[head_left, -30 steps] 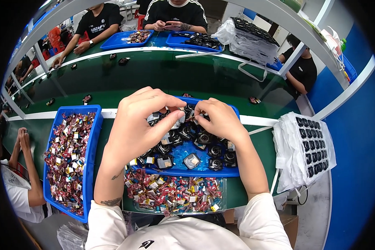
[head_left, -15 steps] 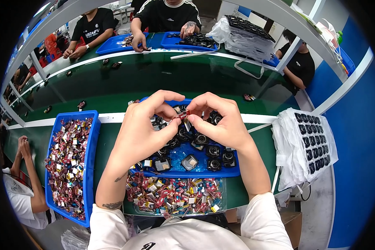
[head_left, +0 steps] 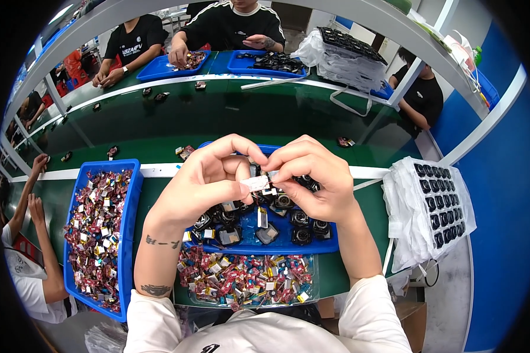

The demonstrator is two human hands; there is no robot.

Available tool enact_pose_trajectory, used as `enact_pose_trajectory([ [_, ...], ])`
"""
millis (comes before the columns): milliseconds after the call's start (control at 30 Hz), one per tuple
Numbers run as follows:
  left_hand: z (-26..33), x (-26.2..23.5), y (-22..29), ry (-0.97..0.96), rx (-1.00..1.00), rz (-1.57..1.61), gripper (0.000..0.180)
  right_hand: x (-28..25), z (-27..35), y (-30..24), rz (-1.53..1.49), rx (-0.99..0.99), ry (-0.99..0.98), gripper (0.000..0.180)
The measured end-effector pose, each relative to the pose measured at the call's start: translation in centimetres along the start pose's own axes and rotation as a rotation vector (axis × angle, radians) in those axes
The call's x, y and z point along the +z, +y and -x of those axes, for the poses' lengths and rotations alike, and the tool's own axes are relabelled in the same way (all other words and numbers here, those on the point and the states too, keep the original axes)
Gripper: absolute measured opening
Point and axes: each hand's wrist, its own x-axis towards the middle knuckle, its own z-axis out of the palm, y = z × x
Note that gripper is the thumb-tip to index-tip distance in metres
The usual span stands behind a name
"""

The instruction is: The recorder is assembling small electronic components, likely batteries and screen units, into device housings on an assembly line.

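My left hand (head_left: 206,182) and my right hand (head_left: 309,179) meet above a blue tray (head_left: 265,247) of small round black parts. Between the fingertips of both hands sits a small silvery part (head_left: 258,183) with a pale strip. Both thumbs and forefingers pinch it. Below the blue tray lies a clear tray (head_left: 247,279) heaped with small red and gold parts. The far half of the blue tray is hidden behind my hands.
A long blue bin (head_left: 82,176) of red and gold parts stands at my left. White bagged stacks of black trays (head_left: 433,206) lie at my right. A green conveyor belt (head_left: 206,117) runs beyond, with people at blue trays across it. Another person's arms (head_left: 26,200) reach in at the left.
My hands have lifted from the blue tray and drawn closer to me, now pinching the small silvery part between them. The people across the belt have shifted their hands.
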Motion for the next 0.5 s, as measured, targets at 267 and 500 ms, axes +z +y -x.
enact_pose_trajectory([
  [267,0.1,0.4,0.1,-0.092,0.039,0.298,0.035,-0.3,0.2,0.3,0.168,-0.008,0.208,0.016],
  [500,0.1,1.5,-0.2,0.233,0.209,-0.315,0.023,-1.0,-0.2,-1.7,0.138,0.039,0.114,0.026],
])
